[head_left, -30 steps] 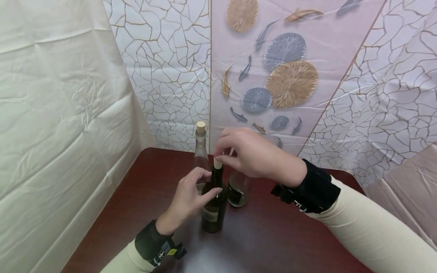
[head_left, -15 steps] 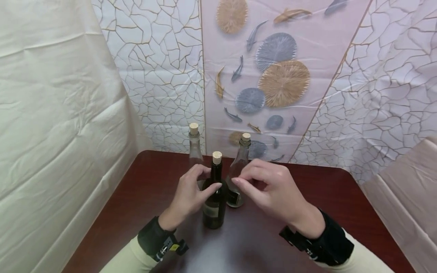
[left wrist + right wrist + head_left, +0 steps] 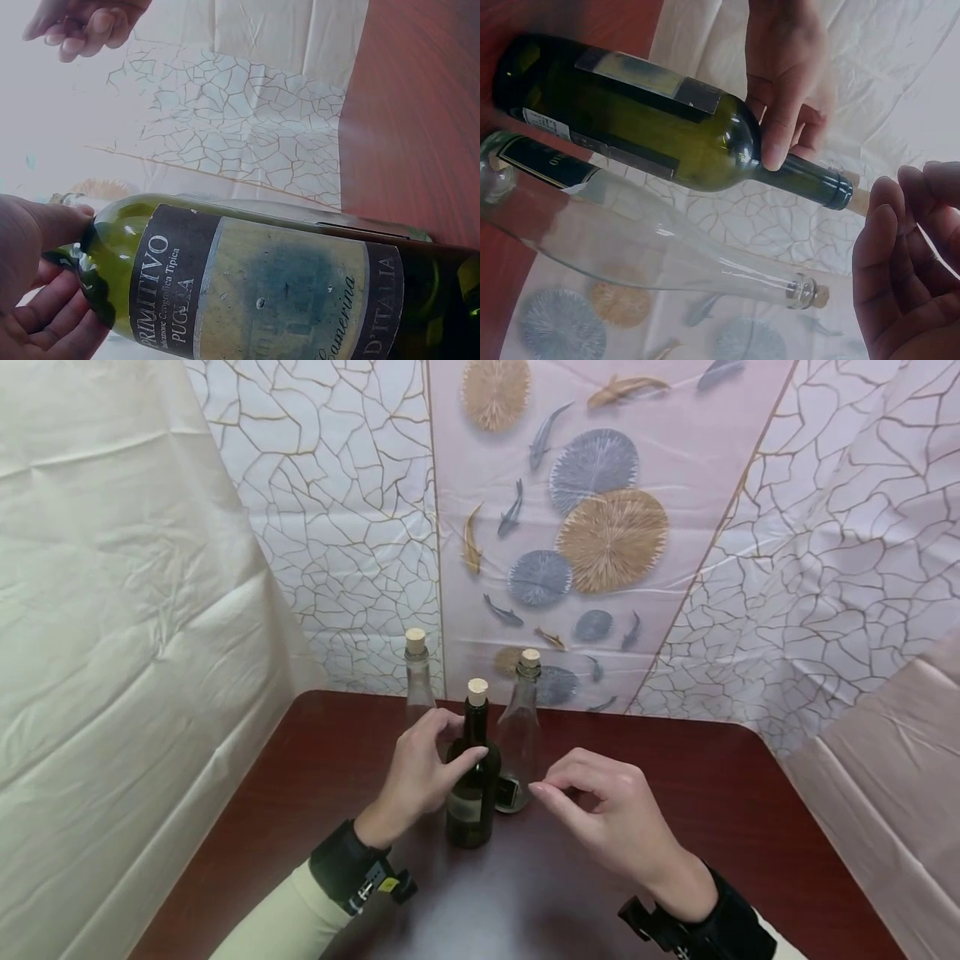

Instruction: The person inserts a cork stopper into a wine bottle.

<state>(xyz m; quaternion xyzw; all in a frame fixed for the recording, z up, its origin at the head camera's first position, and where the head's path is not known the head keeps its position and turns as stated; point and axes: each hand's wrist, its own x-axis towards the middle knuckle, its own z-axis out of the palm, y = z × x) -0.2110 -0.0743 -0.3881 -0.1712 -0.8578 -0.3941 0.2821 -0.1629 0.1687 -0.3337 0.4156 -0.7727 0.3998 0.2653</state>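
A dark green wine bottle [image 3: 469, 814] stands upright on the table, a cork [image 3: 477, 692] in its mouth. My left hand [image 3: 420, 760] grips it where the neck meets the shoulder, thumb on the near side and fingers round the back. Its label [image 3: 285, 289] faces the left wrist camera. To the right and apart from the bottle, my right hand [image 3: 611, 802] hovers over the table, thumb and fingers loosely curled with nothing held. Seen from the right wrist, those fingers [image 3: 874, 232] overlap part of the cork.
Two clear glass bottles with corks stand behind the green one: one at the back left [image 3: 418, 685], partly hidden by my left hand, and one at the right [image 3: 519, 727]. The reddish-brown table [image 3: 675, 768] ends at patterned cloth hangings [image 3: 360, 527].
My right hand has let go of the cork and moved down and to the right. The left hand keeps its place on the green bottle. The head view has shifted slightly.
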